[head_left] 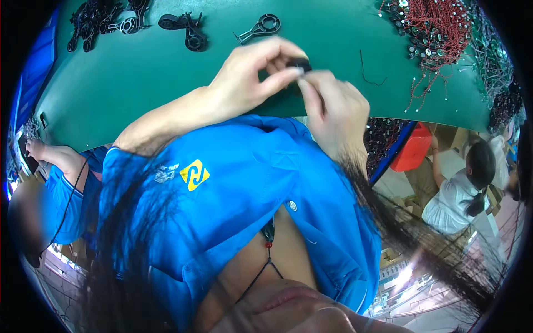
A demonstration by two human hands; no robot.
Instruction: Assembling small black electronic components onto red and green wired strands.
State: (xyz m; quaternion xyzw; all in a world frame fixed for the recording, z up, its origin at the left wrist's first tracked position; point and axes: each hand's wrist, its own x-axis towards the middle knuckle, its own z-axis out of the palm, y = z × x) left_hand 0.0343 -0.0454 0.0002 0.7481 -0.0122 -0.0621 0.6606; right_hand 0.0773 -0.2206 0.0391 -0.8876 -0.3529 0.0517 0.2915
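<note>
Black part (300, 64) between fingers (279, 81), visible length roughly sideways, pointing end unclear.

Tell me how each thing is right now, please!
Left hand: pinching the black piece.
Black piece: held, blurred.
Right hand: bent fingers at the piece, grip unclear.
Ring-ended black part: lying alone.
Dark wire: bent, lying loose.
Red wires: tangled, heaped.
Upper-left black parts: piled together.

Left hand (244, 72): thumb and fingers pinching a small black part (300, 65).
Right hand (338, 105): blurred, fingertips brought up beside the part.
Smooth green worktop (139, 72): beneath the hands.
Ring-headed black plastic piece (259, 29): single, just beyond the left hand.
Jointed black plastic pieces (189, 26): small group, farther left.
Thin black wire (363, 69): bent, right of the hands.
Tangled red wires (438, 33): heap, upper right.
</note>
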